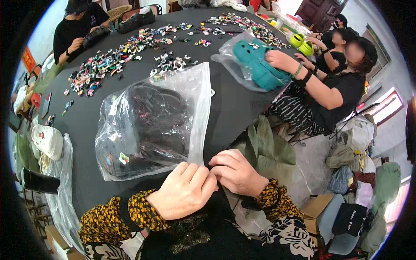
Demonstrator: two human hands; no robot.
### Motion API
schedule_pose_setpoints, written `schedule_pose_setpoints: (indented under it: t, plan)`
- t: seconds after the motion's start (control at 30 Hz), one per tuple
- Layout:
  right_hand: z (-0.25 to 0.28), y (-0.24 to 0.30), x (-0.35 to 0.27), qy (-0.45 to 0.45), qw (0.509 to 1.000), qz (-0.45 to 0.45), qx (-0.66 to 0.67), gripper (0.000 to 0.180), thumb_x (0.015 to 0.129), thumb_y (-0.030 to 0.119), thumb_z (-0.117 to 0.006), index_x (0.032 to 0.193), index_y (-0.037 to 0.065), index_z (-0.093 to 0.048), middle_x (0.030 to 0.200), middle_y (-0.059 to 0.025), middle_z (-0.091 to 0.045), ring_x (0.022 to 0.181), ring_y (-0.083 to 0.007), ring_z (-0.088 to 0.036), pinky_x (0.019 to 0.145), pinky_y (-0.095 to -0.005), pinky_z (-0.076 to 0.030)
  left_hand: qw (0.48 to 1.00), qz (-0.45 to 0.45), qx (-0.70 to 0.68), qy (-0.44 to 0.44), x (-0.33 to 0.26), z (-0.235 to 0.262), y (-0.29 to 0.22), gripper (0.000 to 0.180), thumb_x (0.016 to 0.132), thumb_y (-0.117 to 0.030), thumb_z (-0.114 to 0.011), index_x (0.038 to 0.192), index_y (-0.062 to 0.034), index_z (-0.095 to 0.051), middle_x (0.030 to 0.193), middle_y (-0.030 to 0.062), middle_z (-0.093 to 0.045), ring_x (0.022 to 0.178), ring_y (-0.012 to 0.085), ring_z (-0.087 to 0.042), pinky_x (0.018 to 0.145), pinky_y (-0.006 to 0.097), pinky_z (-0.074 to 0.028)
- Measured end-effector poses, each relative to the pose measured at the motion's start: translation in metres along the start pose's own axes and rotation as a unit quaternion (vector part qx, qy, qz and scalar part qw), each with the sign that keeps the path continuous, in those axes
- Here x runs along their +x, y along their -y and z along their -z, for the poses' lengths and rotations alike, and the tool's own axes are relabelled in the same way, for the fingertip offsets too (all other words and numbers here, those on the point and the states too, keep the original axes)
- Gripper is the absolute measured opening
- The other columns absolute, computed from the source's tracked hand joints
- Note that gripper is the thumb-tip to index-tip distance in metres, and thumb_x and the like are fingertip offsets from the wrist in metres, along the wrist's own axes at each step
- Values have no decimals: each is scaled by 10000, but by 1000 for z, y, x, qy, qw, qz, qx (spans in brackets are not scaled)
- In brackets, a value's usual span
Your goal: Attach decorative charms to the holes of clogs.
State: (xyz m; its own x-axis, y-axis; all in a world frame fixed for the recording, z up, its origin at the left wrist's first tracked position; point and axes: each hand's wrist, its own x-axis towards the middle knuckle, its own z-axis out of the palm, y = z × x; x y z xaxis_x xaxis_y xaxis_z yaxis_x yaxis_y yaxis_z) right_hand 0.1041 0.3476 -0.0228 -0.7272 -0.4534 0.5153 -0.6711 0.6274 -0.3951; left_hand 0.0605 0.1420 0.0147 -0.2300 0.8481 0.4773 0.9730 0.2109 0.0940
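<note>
A clear plastic bag (198, 117) lies on the black table in front of me, its whitish open edge on the right. Inside is a pair of black clogs (151, 108) with small charms on them, partly hidden by glare and folds. My left hand (186, 190) is closed at the near corner of that edge, knuckles up. Right beside it, my right hand (236, 171) pinches at the same corner, its fingertips close to the left fingers. The pinched plastic is mostly covered by my fingers.
Heaps of small colourful shoe charms (104, 67) spread over the table (225, 112). On the right a person handles teal clogs (264, 69) in a bag; yellow-green clogs (297, 40) stand beyond. A white clog (47, 141) is at the left edge. Boxes and bags crowd the right-hand floor.
</note>
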Motion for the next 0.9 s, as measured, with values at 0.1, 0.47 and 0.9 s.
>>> schedule_pose_setpoints:
  t: [0.1,0.47,0.9]
  plan:
    - [-5,0,3,2,1000,-9,21,299,677,55,-687,967,65,-614,1055,-65,-573,1029,-263,-528,887,-384,-418,1000,-14,26,3,-2,2,4,153,709,-161,-597,790,-37,-557,732,43,-441,674,177,-481,605,307,-383]
    - [-4,-2,14,-22,998,36,50,332,679,57,-709,997,54,-613,1026,-60,-600,967,-251,-561,878,-412,-420,1000,10,-8,-20,-5,14,6,157,765,-136,-653,843,-26,-571,761,50,-494,657,184,-500,590,312,-397]
    - [8,-1,29,-17,994,103,21,254,707,57,-692,943,58,-599,1015,-56,-608,946,-247,-577,853,-424,-442,999,-9,-9,-41,-14,17,6,133,699,-141,-616,748,-34,-553,697,42,-469,615,181,-492,578,310,-389]
